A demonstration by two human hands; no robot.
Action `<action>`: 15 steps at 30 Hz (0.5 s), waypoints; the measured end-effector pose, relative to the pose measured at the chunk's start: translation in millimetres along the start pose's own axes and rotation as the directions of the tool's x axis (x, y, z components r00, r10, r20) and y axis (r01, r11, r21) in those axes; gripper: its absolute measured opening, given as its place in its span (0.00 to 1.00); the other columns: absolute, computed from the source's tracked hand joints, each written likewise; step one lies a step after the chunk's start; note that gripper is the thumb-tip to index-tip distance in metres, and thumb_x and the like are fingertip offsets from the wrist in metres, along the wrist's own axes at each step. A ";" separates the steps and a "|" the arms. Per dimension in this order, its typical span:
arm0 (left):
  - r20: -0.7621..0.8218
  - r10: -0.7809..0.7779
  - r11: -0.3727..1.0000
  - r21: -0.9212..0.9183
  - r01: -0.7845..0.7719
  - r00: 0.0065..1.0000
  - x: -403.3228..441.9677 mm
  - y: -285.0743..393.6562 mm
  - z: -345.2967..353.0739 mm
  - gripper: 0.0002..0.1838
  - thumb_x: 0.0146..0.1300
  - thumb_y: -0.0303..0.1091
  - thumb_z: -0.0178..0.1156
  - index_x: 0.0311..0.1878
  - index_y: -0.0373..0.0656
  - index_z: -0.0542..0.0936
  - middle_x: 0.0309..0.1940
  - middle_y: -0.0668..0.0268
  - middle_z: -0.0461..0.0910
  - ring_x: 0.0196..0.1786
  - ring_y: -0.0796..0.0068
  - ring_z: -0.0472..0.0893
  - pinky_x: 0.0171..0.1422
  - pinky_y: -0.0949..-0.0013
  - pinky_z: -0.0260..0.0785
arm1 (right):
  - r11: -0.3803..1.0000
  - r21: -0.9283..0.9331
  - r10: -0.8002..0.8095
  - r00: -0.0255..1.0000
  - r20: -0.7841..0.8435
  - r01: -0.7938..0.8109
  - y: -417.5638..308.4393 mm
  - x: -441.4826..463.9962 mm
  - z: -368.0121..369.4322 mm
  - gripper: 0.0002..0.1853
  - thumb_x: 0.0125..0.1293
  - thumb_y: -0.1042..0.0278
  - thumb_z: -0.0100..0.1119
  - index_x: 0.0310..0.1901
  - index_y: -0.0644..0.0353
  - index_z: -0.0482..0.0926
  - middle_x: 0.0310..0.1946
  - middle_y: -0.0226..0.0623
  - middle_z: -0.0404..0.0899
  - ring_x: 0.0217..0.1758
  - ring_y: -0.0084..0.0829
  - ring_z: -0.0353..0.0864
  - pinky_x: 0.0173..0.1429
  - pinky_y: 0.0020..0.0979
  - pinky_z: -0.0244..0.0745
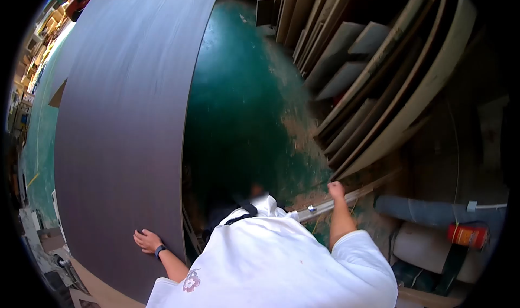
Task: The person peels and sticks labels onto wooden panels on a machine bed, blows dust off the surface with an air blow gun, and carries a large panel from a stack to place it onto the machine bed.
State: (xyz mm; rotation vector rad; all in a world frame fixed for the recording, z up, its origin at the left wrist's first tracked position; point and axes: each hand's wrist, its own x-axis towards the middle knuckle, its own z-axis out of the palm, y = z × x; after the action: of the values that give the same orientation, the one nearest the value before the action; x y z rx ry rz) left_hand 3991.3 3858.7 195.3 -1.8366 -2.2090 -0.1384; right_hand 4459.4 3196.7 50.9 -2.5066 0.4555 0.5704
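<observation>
My left hand (147,241) lies flat, fingers apart, on the dark wood-grain surface of a large panel (122,135), close to its right edge. A dark band circles that wrist. On the other side, my right hand (336,190) has its fingers curled in, just below the lower corner of a leaning board (401,107). Whether those fingers touch the board or hold anything is too small to tell.
Many boards and panels (338,53) lean upright at the right. The green floor (238,107) runs between them and the large panel. A long pale strip (325,206), a grey roll (422,208) and a red container (467,235) lie at the lower right.
</observation>
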 end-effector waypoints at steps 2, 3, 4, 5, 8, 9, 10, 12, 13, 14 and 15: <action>0.003 -0.004 1.000 0.030 0.004 1.000 -1.3 4.7 3.1 0.22 0.72 0.49 0.49 0.67 0.60 0.71 0.70 0.72 0.69 0.73 0.68 0.67 0.67 0.44 0.62 | 0.994 -0.104 0.035 0.994 0.101 -0.024 -35.2 21.4 30.9 0.16 0.57 0.54 0.64 0.37 0.59 0.87 0.37 0.43 0.87 0.43 0.38 0.86 0.51 0.38 0.78; -0.003 -0.003 1.000 0.022 0.003 1.000 -1.9 10.6 3.9 0.22 0.72 0.49 0.49 0.67 0.59 0.71 0.70 0.71 0.69 0.73 0.67 0.67 0.67 0.45 0.62 | 0.989 -0.139 -0.029 0.980 0.199 0.058 -72.2 29.5 42.3 0.16 0.57 0.54 0.64 0.39 0.58 0.87 0.39 0.43 0.87 0.46 0.38 0.86 0.53 0.37 0.78; -0.007 -0.002 1.000 0.015 0.002 1.000 -1.4 6.9 6.5 0.22 0.73 0.48 0.49 0.67 0.59 0.71 0.70 0.71 0.69 0.73 0.66 0.67 0.67 0.46 0.62 | 0.963 -0.232 -0.050 0.939 0.340 0.136 -110.2 36.5 51.3 0.18 0.57 0.53 0.65 0.43 0.57 0.86 0.43 0.43 0.86 0.49 0.38 0.85 0.56 0.38 0.78; -0.018 0.014 1.000 0.010 -0.014 1.000 -0.8 2.7 12.3 0.22 0.73 0.48 0.48 0.67 0.58 0.70 0.70 0.70 0.69 0.73 0.65 0.67 0.68 0.49 0.62 | 0.949 -0.218 -0.117 0.896 0.428 0.228 -151.1 41.1 58.2 0.21 0.57 0.53 0.65 0.49 0.56 0.84 0.46 0.43 0.86 0.50 0.39 0.85 0.56 0.38 0.78; -0.057 0.142 0.987 -0.072 -0.146 0.988 0.6 1.5 5.2 0.21 0.73 0.43 0.50 0.64 0.45 0.74 0.66 0.58 0.72 0.69 0.56 0.70 0.70 0.54 0.63 | 0.805 -0.145 -0.379 0.687 0.620 0.575 -282.2 74.9 73.6 0.21 0.62 0.54 0.62 0.53 0.57 0.81 0.49 0.45 0.84 0.54 0.43 0.83 0.57 0.39 0.78; -0.030 0.116 0.988 -0.095 -0.118 0.993 -1.4 4.8 -1.0 0.21 0.73 0.42 0.50 0.64 0.43 0.74 0.66 0.56 0.72 0.68 0.55 0.70 0.71 0.55 0.62 | 0.824 -0.094 -0.394 0.684 0.615 0.559 -314.8 98.2 87.2 0.20 0.63 0.56 0.61 0.51 0.59 0.81 0.50 0.46 0.84 0.55 0.44 0.83 0.57 0.41 0.78; -0.009 0.090 0.987 -0.132 -0.090 0.996 0.0 12.2 -6.8 0.21 0.73 0.41 0.50 0.63 0.41 0.74 0.65 0.54 0.72 0.68 0.53 0.70 0.72 0.56 0.62 | 0.770 -0.057 -0.500 0.658 0.563 0.635 -349.8 109.3 89.8 0.19 0.63 0.55 0.61 0.50 0.59 0.81 0.49 0.46 0.84 0.54 0.45 0.83 0.56 0.42 0.78; -0.097 -0.204 0.887 -0.438 0.142 0.974 34.4 -28.1 74.0 0.24 0.66 0.37 0.51 0.60 0.32 0.76 0.53 0.45 0.80 0.56 0.44 0.79 0.62 0.49 0.72 | 0.709 -0.051 -0.574 0.618 0.538 0.703 -417.1 133.8 88.2 0.18 0.64 0.55 0.60 0.50 0.58 0.81 0.48 0.47 0.84 0.53 0.47 0.83 0.55 0.42 0.78; -0.079 -0.334 0.919 -0.250 0.305 0.939 25.6 0.1 37.2 0.23 0.66 0.38 0.51 0.59 0.33 0.77 0.53 0.46 0.80 0.56 0.45 0.80 0.62 0.49 0.72 | 0.697 -0.014 -0.618 0.611 0.494 0.717 -425.5 156.3 99.6 0.18 0.63 0.55 0.61 0.50 0.57 0.81 0.47 0.47 0.84 0.53 0.47 0.83 0.56 0.42 0.77; -0.031 -0.459 0.878 -0.168 0.448 0.888 40.0 43.6 18.5 0.23 0.66 0.38 0.51 0.59 0.34 0.77 0.53 0.47 0.80 0.56 0.45 0.80 0.62 0.49 0.72 | 0.759 -0.035 -0.520 0.638 0.568 0.650 -446.4 172.9 95.1 0.19 0.63 0.54 0.61 0.51 0.56 0.81 0.47 0.46 0.84 0.53 0.46 0.83 0.57 0.41 0.77; 0.041 -0.557 0.825 -0.091 0.558 0.829 60.1 97.5 -8.3 0.22 0.67 0.39 0.51 0.58 0.35 0.78 0.53 0.47 0.81 0.56 0.46 0.80 0.62 0.49 0.72 | 0.811 -0.041 -0.455 0.672 0.584 0.584 -455.7 186.9 92.9 0.20 0.63 0.53 0.62 0.52 0.56 0.81 0.48 0.45 0.84 0.53 0.44 0.83 0.57 0.41 0.77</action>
State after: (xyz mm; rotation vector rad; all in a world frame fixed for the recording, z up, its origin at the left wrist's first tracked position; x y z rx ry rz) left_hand 4077.8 3932.8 209.8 -1.1664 -2.7289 -0.3531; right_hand 4783.6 3578.0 78.7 -2.3465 -0.5774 1.0949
